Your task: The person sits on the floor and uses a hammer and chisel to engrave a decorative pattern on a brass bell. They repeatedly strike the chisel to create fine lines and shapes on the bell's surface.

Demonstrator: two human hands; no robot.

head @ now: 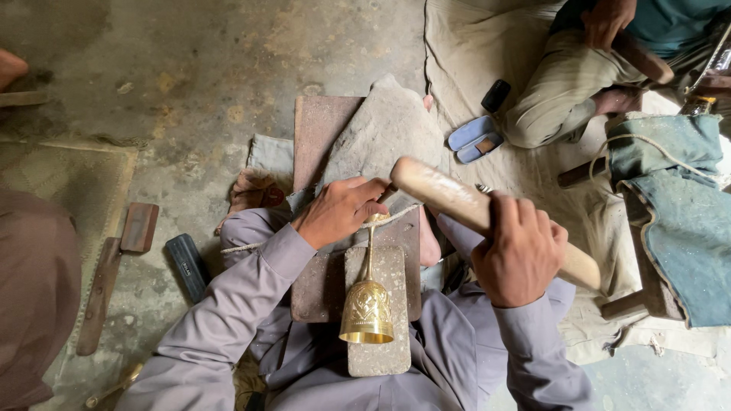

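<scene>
A brass goblet [367,308] with an engraved bowl lies on its side on a grey stone slab [378,350], its mouth facing me. My left hand [339,211] is closed over the goblet's foot end, pinching a small tool there that I can barely see. My right hand [518,257] grips a thick pale wooden mallet [449,194] whose head end hangs just right of my left hand. A string [400,215] runs across near the goblet's foot.
A reddish board [316,129] and a grey cloth pad [384,129] lie under the work. Another person [601,68] sits at the upper right beside blue slippers [474,138]. A wooden tool [103,289] and dark block [186,266] lie left. Blue-grey cloth [678,221] at right.
</scene>
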